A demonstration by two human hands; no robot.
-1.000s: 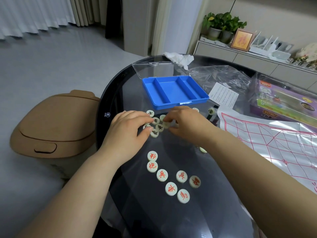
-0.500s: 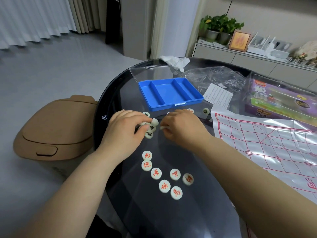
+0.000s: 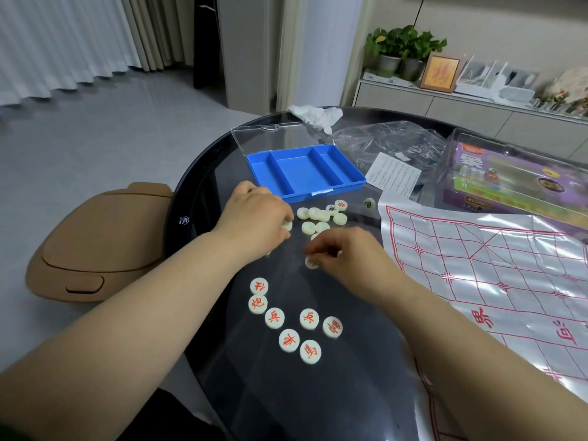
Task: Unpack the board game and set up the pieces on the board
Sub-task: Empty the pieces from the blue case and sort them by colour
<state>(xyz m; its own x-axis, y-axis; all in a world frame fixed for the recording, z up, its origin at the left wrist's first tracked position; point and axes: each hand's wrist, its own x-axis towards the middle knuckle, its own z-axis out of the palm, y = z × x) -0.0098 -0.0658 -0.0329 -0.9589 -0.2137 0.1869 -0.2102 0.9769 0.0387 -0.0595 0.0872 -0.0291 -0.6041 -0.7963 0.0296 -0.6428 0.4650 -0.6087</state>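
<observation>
— So, how far along?
— Unpacked, none placed: blue tray empty at 12 o'clock, board sheet bare at 3 o'clock. The left hand pinches one piece, the right hand another piece.

On our dark desk, pale pieces cluster just beyond our fingers, and seven red pieces lie nearer us. A blue tray sits beyond the cluster. The board sheet spreads right of our fingers, with a leaflet beyond it.
</observation>
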